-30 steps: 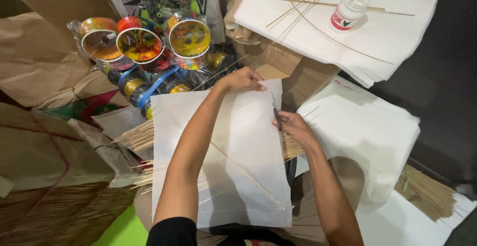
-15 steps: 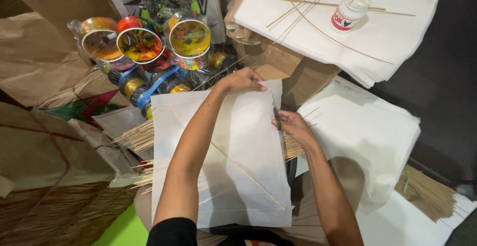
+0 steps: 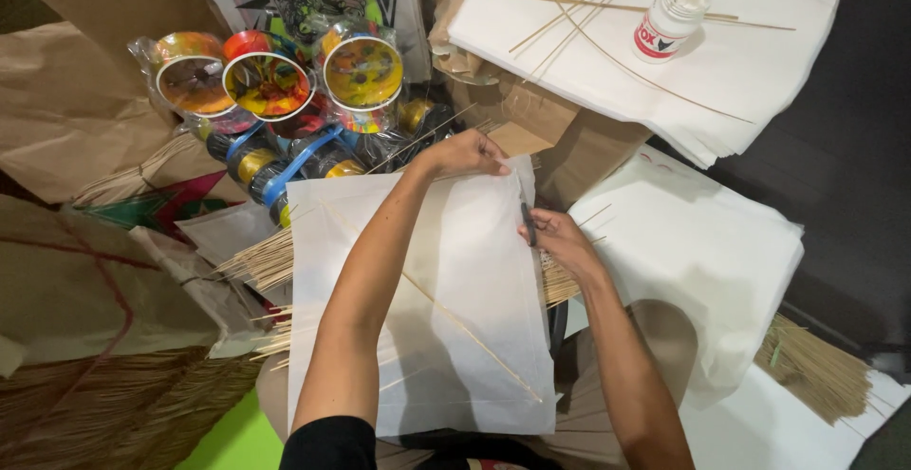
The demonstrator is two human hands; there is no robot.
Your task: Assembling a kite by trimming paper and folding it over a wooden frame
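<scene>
A: Where does the sheet (image 3: 422, 309) lie, and how is it held?

B: At centre, flat over the lap, a thin stick (image 3: 455, 323) lying on it from 10 o'clock to 4 o'clock. The left hand (image 3: 467, 152) pinches its far corner at 12 o'clock, thumb and fingers closed on the paper, apparently to hold that edge taut.

A: And the right hand (image 3: 555, 238)?

B: At 3 o'clock on the sheet's right edge, closed around a small dark blade (image 3: 529, 223). Judging by its position, the blade works along the edge that the other hand steadies.

A: What surrounds the work?

B: Spools (image 3: 270, 86) at 11 o'clock. A glue bottle (image 3: 670, 19) at 1 o'clock, standing on a paper stack (image 3: 759, 81) crossed with sticks. A second stack (image 3: 702, 261) at 3 o'clock, within reach. Bundled splints (image 3: 256, 261) at 9 o'clock, partly under the sheet.
</scene>
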